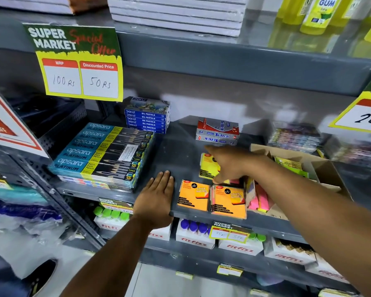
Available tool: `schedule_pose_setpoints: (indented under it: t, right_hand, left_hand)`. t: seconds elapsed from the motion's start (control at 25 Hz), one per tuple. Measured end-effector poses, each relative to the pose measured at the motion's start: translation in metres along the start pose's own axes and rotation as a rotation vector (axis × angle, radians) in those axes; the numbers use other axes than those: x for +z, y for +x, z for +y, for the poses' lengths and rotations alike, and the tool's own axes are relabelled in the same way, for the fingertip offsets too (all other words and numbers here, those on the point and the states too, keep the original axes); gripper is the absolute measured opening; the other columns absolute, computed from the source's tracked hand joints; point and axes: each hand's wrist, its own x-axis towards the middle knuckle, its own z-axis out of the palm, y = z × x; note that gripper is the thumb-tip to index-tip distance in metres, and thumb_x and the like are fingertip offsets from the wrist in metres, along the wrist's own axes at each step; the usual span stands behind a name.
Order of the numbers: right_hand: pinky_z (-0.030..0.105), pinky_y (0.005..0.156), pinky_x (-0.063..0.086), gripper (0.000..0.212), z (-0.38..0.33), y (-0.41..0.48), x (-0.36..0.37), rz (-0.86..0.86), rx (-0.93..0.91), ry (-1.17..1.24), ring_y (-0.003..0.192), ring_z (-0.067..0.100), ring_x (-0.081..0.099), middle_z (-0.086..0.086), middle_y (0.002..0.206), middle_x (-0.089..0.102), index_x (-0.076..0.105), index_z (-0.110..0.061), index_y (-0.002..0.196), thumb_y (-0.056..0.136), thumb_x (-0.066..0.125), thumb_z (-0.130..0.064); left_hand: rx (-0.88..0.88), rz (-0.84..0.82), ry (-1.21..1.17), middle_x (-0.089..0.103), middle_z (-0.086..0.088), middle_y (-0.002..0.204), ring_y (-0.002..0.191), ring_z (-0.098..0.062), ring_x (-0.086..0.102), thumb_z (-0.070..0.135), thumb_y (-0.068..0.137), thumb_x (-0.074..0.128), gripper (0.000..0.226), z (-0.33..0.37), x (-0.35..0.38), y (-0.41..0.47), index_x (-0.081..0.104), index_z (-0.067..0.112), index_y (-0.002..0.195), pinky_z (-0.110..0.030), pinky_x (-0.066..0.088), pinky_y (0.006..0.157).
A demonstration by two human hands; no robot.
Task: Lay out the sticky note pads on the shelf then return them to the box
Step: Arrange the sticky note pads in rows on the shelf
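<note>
Two orange "Stick Notes" pads, the left one (193,196) and the right one (228,202), lie flat side by side at the front edge of the grey shelf (176,151). Behind them lies a yellow pad (208,166). My right hand (231,163) rests on its right part, fingers curled over it and thumb at its near edge. My left hand (156,198) lies palm down on the shelf, left of the orange pads, holding nothing. An open cardboard box (321,168) stands to the right. Pink pads (259,200) lean at its near corner and a yellow-green pad (289,165) lies inside.
Stacked Apsara pencil boxes (103,151) fill the shelf's left side, with oil pastel boxes (147,116) behind and Softek packs (217,131) at the back middle. Wrapped packs (293,136) sit behind the box. A price sign (77,63) hangs from the upper shelf.
</note>
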Motion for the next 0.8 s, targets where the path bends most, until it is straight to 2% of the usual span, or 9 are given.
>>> schedule_pose_setpoints:
  t: [0.16,0.32,0.4,0.52,0.68,0.8]
  right_hand:
    - [0.043,0.079,0.057,0.093,-0.008,0.049,0.005,0.041,0.014,0.096,0.092,0.028,0.063,0.015,0.118,0.063,0.031,-0.014,0.144,0.071,0.086,-0.028]
    - [0.04,0.084,0.055,0.102,-0.01,0.075,0.021,0.001,0.038,0.108,0.099,0.028,0.061,0.017,0.13,0.059,0.027,-0.01,0.149,0.069,0.088,-0.028]
    - [0.04,0.085,0.055,0.095,-0.01,0.079,0.027,-0.021,0.065,0.083,0.106,0.031,0.062,0.017,0.131,0.059,0.033,-0.009,0.146,0.071,0.087,-0.028]
    - [0.035,0.078,0.052,0.085,-0.007,0.08,0.036,-0.029,0.087,0.09,0.106,0.03,0.063,0.016,0.129,0.061,0.04,-0.011,0.141,0.071,0.087,-0.027]
    - [0.041,0.098,0.047,0.096,0.0,0.068,0.028,0.006,0.065,0.205,0.126,0.034,0.053,0.017,0.146,0.049,0.027,-0.014,0.15,0.075,0.085,-0.026]
    - [0.04,0.104,0.042,0.088,0.005,0.04,0.003,0.102,0.016,0.264,0.131,0.03,0.049,0.011,0.149,0.048,0.031,-0.017,0.15,0.079,0.081,-0.027]
  left_hand:
    - [0.009,-0.001,0.023,-0.007,-0.014,0.159,0.145,-0.026,-0.008,0.046,0.075,0.061,0.106,-0.001,0.0,-0.001,-0.005,0.006,0.148,-0.038,-0.004,0.116]
    - [0.02,0.006,0.02,-0.008,-0.015,0.158,0.145,-0.028,-0.008,0.044,0.082,0.055,0.098,-0.002,0.002,0.0,-0.007,0.006,0.148,-0.039,-0.003,0.117]
    - [0.022,0.019,0.014,-0.008,-0.015,0.159,0.145,-0.027,-0.008,0.042,0.084,0.053,0.095,-0.003,0.003,0.001,-0.008,0.006,0.148,-0.039,-0.003,0.117]
    - [0.018,0.015,0.016,-0.009,-0.014,0.159,0.145,-0.026,-0.009,0.046,0.083,0.053,0.098,-0.003,0.004,0.001,-0.009,0.007,0.148,-0.039,-0.004,0.117]
    - [0.017,0.011,0.029,-0.006,-0.013,0.159,0.145,-0.026,-0.008,0.049,0.075,0.059,0.106,-0.003,0.003,0.001,-0.005,0.007,0.148,-0.038,-0.003,0.117]
    - [0.032,0.017,0.033,0.005,-0.017,0.159,0.146,-0.028,0.0,0.05,0.072,0.059,0.104,-0.003,0.002,0.0,0.005,0.005,0.149,-0.04,0.001,0.117]
